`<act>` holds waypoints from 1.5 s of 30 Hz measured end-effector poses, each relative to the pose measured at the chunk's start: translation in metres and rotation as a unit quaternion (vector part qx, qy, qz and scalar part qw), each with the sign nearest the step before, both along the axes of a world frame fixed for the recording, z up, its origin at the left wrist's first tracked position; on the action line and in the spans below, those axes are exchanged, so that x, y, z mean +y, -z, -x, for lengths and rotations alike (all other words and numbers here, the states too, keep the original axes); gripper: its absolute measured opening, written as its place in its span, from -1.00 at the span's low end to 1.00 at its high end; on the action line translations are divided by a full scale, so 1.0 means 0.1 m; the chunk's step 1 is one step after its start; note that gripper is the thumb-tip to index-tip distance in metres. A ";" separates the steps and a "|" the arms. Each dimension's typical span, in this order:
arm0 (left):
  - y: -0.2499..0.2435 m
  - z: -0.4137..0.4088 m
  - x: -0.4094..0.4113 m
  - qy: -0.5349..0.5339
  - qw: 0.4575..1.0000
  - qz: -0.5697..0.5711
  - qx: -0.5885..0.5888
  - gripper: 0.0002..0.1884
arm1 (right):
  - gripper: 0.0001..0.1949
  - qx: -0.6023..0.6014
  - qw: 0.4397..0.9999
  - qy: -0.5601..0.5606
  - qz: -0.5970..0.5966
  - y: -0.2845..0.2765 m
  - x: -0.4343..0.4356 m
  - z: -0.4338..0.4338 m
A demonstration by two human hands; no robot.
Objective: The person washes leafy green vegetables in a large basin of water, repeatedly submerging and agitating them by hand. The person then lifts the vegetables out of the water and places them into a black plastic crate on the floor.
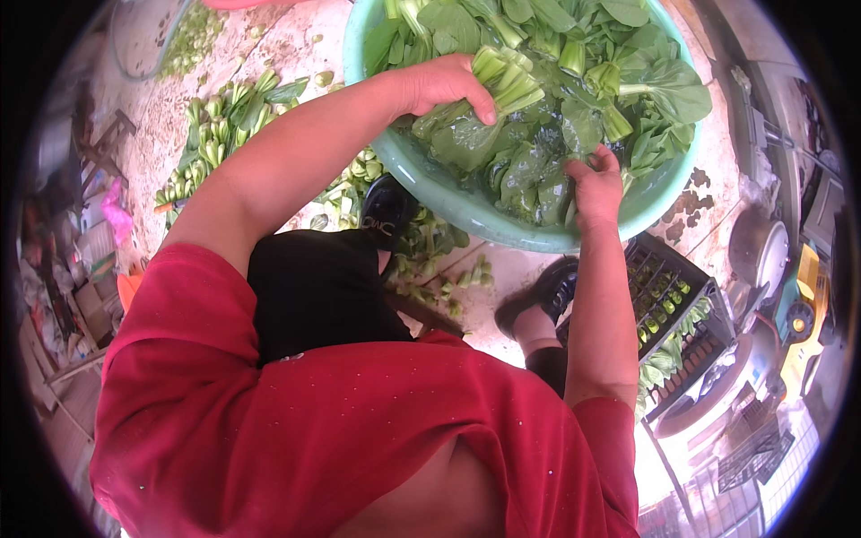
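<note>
My left hand (447,87) grips a bunch of leafy greens (509,79) around the stalks, cut ends up and leaves hanging down into the water. The bunch is over a large pale green plastic basin (464,218). My right hand (597,185) is inside the basin's near right side, its fingers bent at the edge of the wet leaves (531,178). Whether those fingers pinch a leaf is hidden. More bunches of greens (605,81) float and pile up at the far side and right of the basin.
Loose greens with pale stalks (225,124) lie on the dirty tiled floor left of the basin. A black plastic crate (672,323) holding greens stands at the right, near a metal pot (760,249) and a yellow toy vehicle (807,316). My shoes (387,212) are close to the basin.
</note>
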State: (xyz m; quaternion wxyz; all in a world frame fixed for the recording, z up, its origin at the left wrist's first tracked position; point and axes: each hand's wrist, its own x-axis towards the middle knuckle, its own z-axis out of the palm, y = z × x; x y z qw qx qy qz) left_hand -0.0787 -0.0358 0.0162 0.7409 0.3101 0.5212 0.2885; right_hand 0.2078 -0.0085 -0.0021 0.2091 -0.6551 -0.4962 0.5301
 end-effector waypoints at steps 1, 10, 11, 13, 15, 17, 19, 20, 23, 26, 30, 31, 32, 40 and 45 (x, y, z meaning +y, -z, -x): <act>0.00 0.03 -0.03 0.008 0.999 0.007 -0.032 -0.30 | -0.45 0.076 0.995 0.057 0.024 -0.05 -0.03 0.02; -0.08 -0.05 -0.20 0.077 0.985 0.014 -0.156 -0.21 | -0.55 0.427 0.892 0.034 0.143 -0.41 -0.26 0.38; -0.09 -0.05 -0.20 0.077 0.983 0.015 -0.165 -0.22 | -0.58 0.428 0.892 0.036 0.144 -0.44 -0.27 0.42; -0.06 -0.06 -0.22 0.065 0.985 -0.005 -0.160 -0.22 | -0.63 0.428 0.891 0.039 0.147 -0.48 -0.28 0.51; -0.03 -0.04 -0.22 0.061 0.987 -0.014 -0.151 -0.22 | -0.66 0.377 0.920 0.028 0.104 -0.43 -0.28 0.54; -0.02 0.00 -0.19 0.068 0.988 -0.013 -0.137 -0.22 | -0.66 0.328 0.942 0.020 0.069 -0.39 -0.23 0.55; 0.02 0.04 -0.18 0.057 0.988 -0.036 -0.137 -0.22 | -0.69 0.310 0.950 0.016 0.031 -0.42 -0.22 0.55; 0.04 0.05 -0.18 0.052 0.988 -0.047 -0.136 -0.22 | -0.70 0.301 0.953 0.014 0.012 -0.43 -0.22 0.55; 0.09 0.09 -0.19 0.012 0.991 -0.067 -0.118 -0.23 | -0.75 0.268 0.963 -0.005 -0.016 -0.42 -0.20 0.48; 0.12 0.14 -0.19 0.000 0.992 -0.058 -0.109 -0.27 | -0.75 0.239 0.970 -0.041 -0.026 -0.46 -0.22 0.46; -0.04 0.05 -0.20 -0.057 0.993 -0.036 -0.097 -0.46 | -0.76 0.213 0.976 -0.029 -0.040 -0.48 -0.20 0.46; -0.02 0.04 -0.18 -0.054 0.995 -0.038 -0.072 -0.43 | -0.77 0.212 0.977 -0.001 -0.037 -0.48 -0.16 0.47; -0.01 0.03 -0.14 -0.051 0.997 -0.039 -0.047 -0.40 | -0.78 0.210 0.977 0.028 -0.034 -0.46 -0.12 0.47; 0.13 -0.35 0.00 0.092 0.889 -0.099 0.438 -0.31 | -0.42 -0.285 0.908 -0.284 -0.113 0.10 0.13 0.43; 0.17 -0.30 -0.02 0.098 0.895 -0.084 0.426 -0.28 | -0.46 -0.369 0.896 -0.234 -0.076 0.29 0.33 0.33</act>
